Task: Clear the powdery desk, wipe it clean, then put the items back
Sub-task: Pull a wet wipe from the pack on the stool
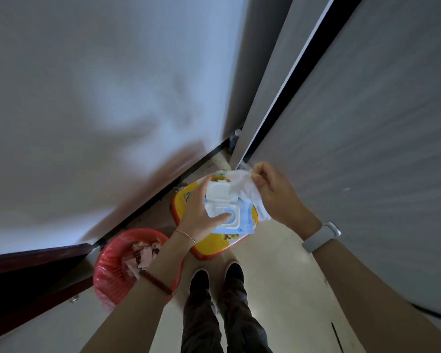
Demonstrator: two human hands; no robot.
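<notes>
My left hand [198, 217] grips a blue and white pack of wet wipes [236, 225], thumb resting on its dispenser opening; the white flip lid [217, 191] stands open. My right hand [273, 189] pinches a white wet wipe [245, 189] that hangs crumpled just right of the pack. Both hands are held over the floor, above my dark shoes [215, 275]. The desk is not in view.
A red-lined waste bin [112, 271] with scraps stands at lower left. A yellow and red tin [186, 202] sits on the floor under the pack. A white wall fills the left, a grey cabinet or door panel [367, 149] the right, and dark wood furniture [23, 271] the far left.
</notes>
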